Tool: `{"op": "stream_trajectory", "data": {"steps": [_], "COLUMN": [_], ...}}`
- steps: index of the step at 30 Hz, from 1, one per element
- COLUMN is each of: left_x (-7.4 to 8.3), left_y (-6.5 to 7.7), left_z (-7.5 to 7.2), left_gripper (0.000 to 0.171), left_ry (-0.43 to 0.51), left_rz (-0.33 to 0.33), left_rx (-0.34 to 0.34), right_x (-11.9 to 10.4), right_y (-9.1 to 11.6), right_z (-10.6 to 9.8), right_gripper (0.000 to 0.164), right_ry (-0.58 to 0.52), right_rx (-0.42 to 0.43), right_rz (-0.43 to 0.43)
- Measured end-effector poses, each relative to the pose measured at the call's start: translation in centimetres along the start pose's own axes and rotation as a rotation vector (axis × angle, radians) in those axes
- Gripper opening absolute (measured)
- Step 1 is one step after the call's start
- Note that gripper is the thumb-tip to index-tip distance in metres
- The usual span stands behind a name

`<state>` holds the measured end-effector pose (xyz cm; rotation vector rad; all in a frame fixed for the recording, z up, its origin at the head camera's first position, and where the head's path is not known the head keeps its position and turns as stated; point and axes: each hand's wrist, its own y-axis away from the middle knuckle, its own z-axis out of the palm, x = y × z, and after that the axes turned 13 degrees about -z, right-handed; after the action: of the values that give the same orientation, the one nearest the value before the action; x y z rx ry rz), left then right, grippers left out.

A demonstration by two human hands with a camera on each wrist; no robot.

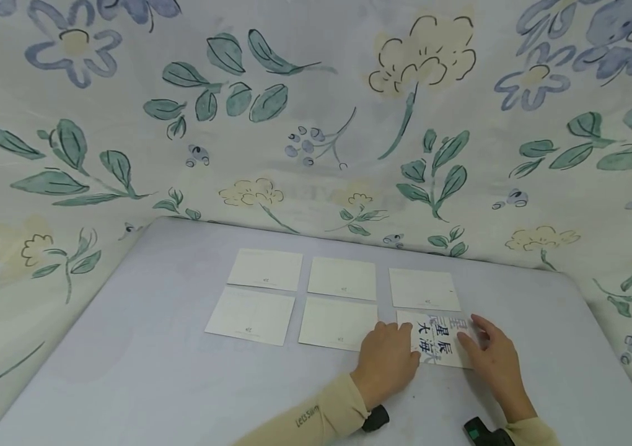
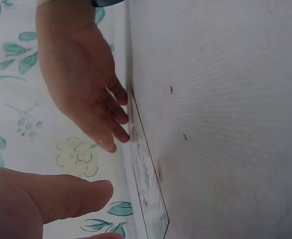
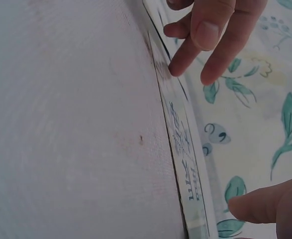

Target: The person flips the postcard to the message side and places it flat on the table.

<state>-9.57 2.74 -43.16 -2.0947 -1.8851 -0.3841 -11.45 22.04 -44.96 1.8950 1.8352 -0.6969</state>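
A white card printed with large dark-blue characters [image 1: 440,347] lies flat on the table, at the near right end of a group of cards. My left hand [image 1: 387,359] is at its left edge, fingers bent, with fingertips touching the card. At the right edge is my right hand [image 1: 491,359], its fingers loosely spread and the thumb over the card's corner. The left wrist view shows the right hand's fingertips [image 2: 121,133] at the card's edge. In the right wrist view, a left fingertip [image 3: 178,67] meets the card, and the right thumb [image 3: 260,204] stands apart.
Several pale, nearly blank cards lie in two rows: a far-left card [image 1: 264,269], a far-middle card [image 1: 341,277], a far-right card [image 1: 424,289], a near-left card [image 1: 250,314] and a near-middle card [image 1: 338,322]. Floral cloth [image 1: 316,204] rises behind the white table [image 1: 154,365].
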Motion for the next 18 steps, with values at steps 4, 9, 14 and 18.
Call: {"op": "stream_trajectory", "data": {"steps": [4, 9, 14, 18], "left_x": [0.02, 0.01, -0.01, -0.08], "left_y": [0.02, 0.02, 0.06, 0.08], "left_z": [0.10, 0.11, 0.25, 0.23], "left_gripper": [0.031, 0.035, 0.035, 0.035], "left_ry": [0.015, 0.056, 0.056, 0.059], "left_rz": [0.017, 0.023, 0.017, 0.013], "left_rx": [0.006, -0.008, -0.016, -0.014], "right_x": [0.15, 0.07, 0.13, 0.40], "right_y": [0.01, 0.16, 0.22, 0.11], "right_z": [0.22, 0.36, 0.58, 0.82], "right_gripper": [0.055, 0.052, 0.049, 0.044], "right_ry": [0.016, 0.015, -0.014, -0.060], "right_rx": [0.016, 0.035, 0.053, 0.097], "right_rz": [-0.030, -0.028, -0.010, -0.010]}}
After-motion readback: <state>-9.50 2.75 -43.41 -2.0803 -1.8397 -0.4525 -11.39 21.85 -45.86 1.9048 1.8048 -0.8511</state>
